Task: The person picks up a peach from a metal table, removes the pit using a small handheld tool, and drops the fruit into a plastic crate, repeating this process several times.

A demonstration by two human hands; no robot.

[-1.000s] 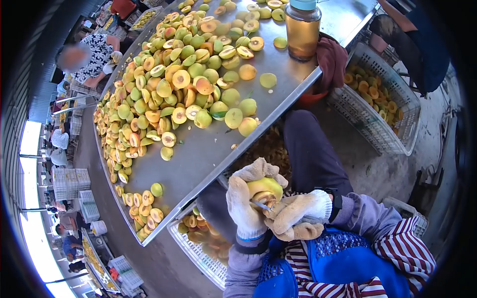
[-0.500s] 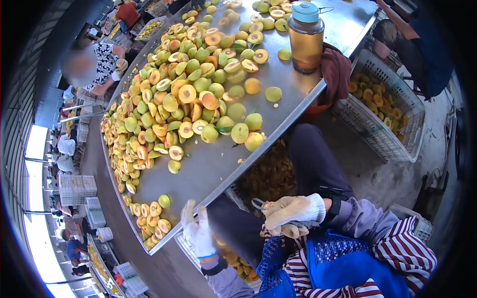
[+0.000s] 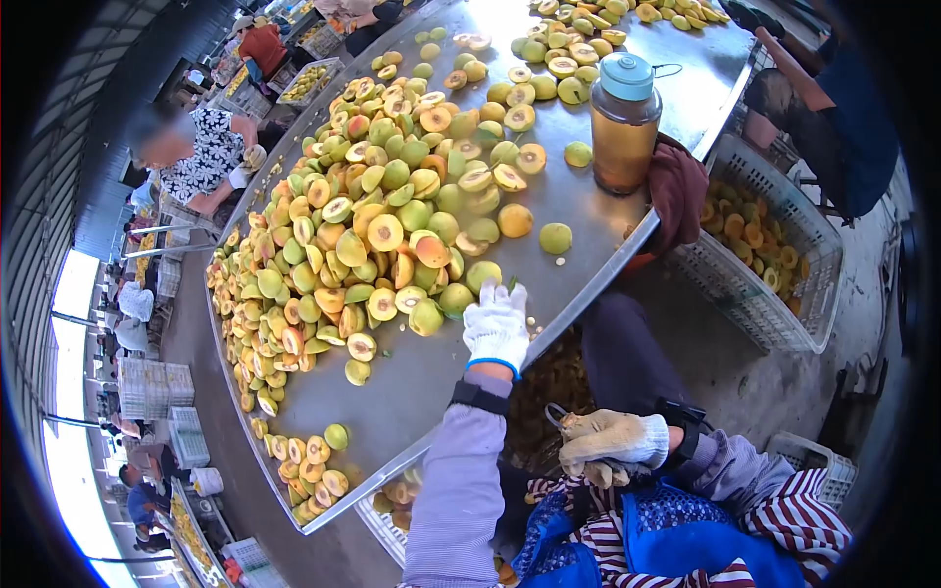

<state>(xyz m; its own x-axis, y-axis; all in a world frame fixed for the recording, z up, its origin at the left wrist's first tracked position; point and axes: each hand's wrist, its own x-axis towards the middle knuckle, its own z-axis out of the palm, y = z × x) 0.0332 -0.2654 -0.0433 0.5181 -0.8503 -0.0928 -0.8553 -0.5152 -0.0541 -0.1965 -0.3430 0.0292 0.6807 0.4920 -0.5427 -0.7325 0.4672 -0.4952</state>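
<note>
My left hand (image 3: 497, 328), in a white knit glove, reaches over the near edge of the metal table (image 3: 412, 377). Its fingers are stretched forward and slightly apart, next to a whole green-yellow peach (image 3: 483, 275) at the pile's edge. Any fruit beneath the palm is hidden. Close to my lap, my right hand (image 3: 613, 443), in a worn cream glove, is closed around a small tool with a metal loop (image 3: 557, 414); the glove hides its handle. A large heap of peaches (image 3: 363, 220), many halved with pits showing, covers the table's left part.
A bottle of amber liquid (image 3: 625, 122) stands near the right edge by a maroon cloth (image 3: 676, 196). A crate (image 3: 784, 294) of peach halves sits on the floor at right. Another person (image 3: 201, 152) works across the table. Several stacked crates (image 3: 152, 387) stand at left.
My left hand has moved from the table's near-left corner up and right to the edge of the heap. My right hand stays low with the looped tool. The view has shifted slightly.
</note>
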